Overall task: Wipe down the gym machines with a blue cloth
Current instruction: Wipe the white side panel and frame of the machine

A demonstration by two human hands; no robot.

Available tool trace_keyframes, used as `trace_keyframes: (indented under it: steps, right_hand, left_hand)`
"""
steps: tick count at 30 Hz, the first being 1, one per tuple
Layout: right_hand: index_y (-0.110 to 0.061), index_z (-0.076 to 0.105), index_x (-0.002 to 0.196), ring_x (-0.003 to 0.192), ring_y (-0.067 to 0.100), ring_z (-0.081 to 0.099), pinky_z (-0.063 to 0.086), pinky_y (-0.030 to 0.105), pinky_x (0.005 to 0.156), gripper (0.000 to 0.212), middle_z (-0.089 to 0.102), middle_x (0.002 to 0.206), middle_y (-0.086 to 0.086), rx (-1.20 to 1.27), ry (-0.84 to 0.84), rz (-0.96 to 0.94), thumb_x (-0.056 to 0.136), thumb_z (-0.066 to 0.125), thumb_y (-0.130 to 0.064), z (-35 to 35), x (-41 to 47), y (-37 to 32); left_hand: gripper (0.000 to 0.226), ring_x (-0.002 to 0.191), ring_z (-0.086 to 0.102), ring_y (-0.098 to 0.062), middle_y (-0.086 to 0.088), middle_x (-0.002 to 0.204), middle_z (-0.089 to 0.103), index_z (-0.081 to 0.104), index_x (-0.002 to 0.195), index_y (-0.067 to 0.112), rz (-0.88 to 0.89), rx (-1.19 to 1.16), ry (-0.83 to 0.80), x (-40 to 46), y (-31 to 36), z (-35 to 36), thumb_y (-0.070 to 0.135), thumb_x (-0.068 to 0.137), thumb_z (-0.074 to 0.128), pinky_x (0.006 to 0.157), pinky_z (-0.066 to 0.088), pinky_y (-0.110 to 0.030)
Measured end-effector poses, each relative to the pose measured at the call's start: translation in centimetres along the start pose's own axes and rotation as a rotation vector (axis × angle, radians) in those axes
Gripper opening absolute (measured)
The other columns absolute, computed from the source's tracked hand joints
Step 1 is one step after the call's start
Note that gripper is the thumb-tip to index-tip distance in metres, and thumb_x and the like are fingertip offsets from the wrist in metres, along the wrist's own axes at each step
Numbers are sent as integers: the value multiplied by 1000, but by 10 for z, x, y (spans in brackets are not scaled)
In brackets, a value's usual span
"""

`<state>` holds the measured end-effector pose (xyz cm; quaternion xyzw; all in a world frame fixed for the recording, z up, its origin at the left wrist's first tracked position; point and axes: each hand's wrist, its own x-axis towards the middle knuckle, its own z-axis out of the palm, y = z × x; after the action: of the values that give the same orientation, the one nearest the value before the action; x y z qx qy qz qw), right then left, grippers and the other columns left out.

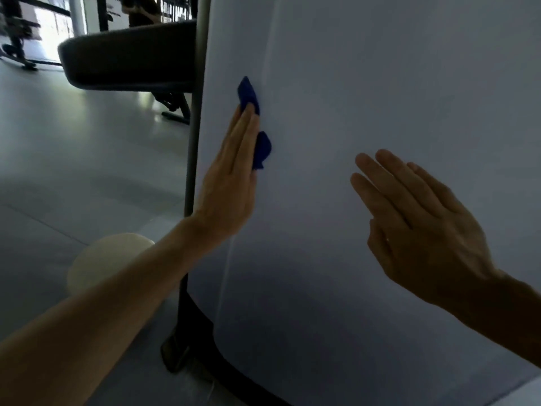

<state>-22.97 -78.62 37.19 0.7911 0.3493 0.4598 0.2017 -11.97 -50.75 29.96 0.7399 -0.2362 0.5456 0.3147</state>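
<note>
Pale grey gym floor with machine bases standing on it.

A smooth, pale grey floor with a soft sheen fills the left side of the view, crossed by a faint seam line lower down. A large white curved machine panel stands on it, with a black band along its curved bottom edge. At the panel's left edge a slim dark metal post runs down to a dark foot planted on the floor. Farther back, a black angled stand under a dark padded seat rests on the floor. A cream rounded object shows low against the floor; whether it touches cannot be told.
</note>
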Motion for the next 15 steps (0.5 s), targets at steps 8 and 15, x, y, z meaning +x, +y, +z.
trace_keyframes:
  steps: [8, 15]
  right_hand:
    - [4, 42, 151, 152, 34, 31, 33, 52, 121, 57, 33, 163, 18, -10, -13, 95, 96, 51, -6, -1, -55, -10]
    - [5, 48, 146, 153, 34, 28, 24, 48, 125, 57, 33, 162, 21, 61, -131, 92, 90, 45, -3, -6, -83, -27]
  left_hand:
    - [53, 156, 23, -27, -10, 161, 33, 33, 157, 3, 757, 81, -449, -70, 46, 9, 3, 105, 46, 130, 15, -37]
    - [52, 139, 41, -30, -16, 154, 34, 34, 153, -1, 718, 137, -528, -59, 77, -14, 14, 103, 40, 109, 42, -39]
